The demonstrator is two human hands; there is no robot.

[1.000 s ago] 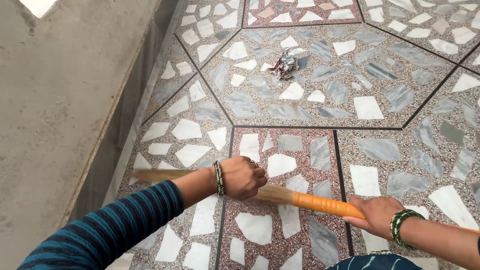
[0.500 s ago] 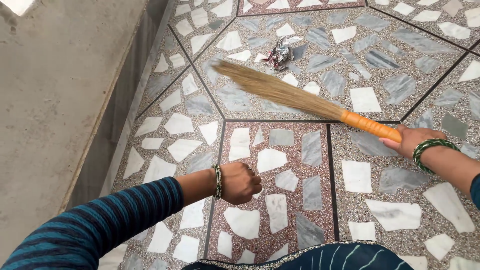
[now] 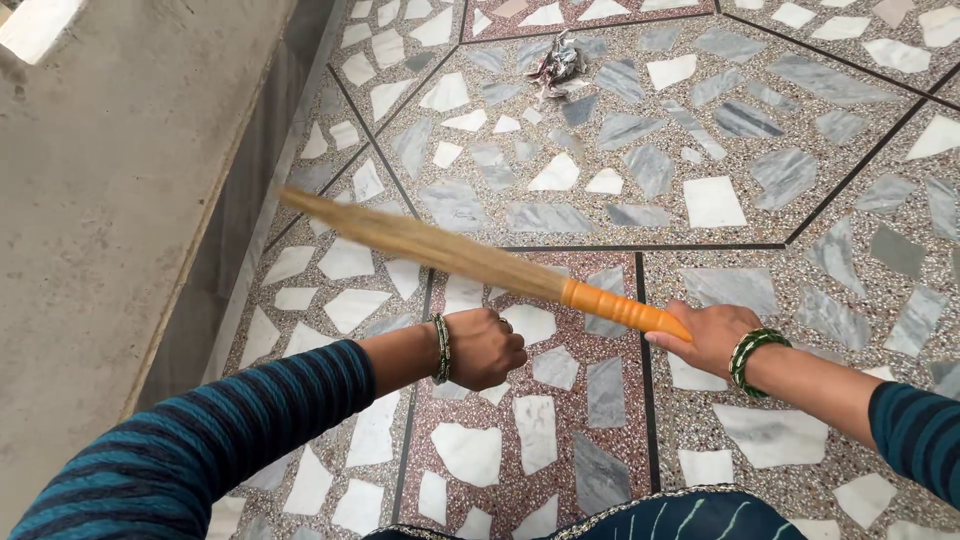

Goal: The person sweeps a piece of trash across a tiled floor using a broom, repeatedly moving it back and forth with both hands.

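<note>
- Since half a second ago the broom (image 3: 470,260) has swung back from near the crumpled litter toward the wall side; its bristle end now points at the floor beside the wall, blurred with motion, and the paper wad sits farther up the picture than it did.
- Nearest, a dark patterned garment (image 3: 680,515) edges the bottom of the view, with striped blue sleeves on both forearms.
- The left hand (image 3: 485,347) is curled into a loose fist with nothing in it, just under the bristles' base and apart from them; a beaded bangle sits at the wrist.
- The right hand (image 3: 712,335) is closed round the end of the broom's orange handle (image 3: 622,308), green bangles on that wrist.
- The broom slants up and left from that hand over the terrazzo floor (image 3: 720,200), above a reddish panel.
- At left runs a grey concrete wall (image 3: 110,200) with a darker skirting.
- Farthest, the crumpled paper (image 3: 556,62) lies alone on the grey-chip panel, well apart from the bristles.
- By my reading this is mid-stroke in sweeping; the next stroke would need the bristles carried out to the paper and drawn back low along the floor.
</note>
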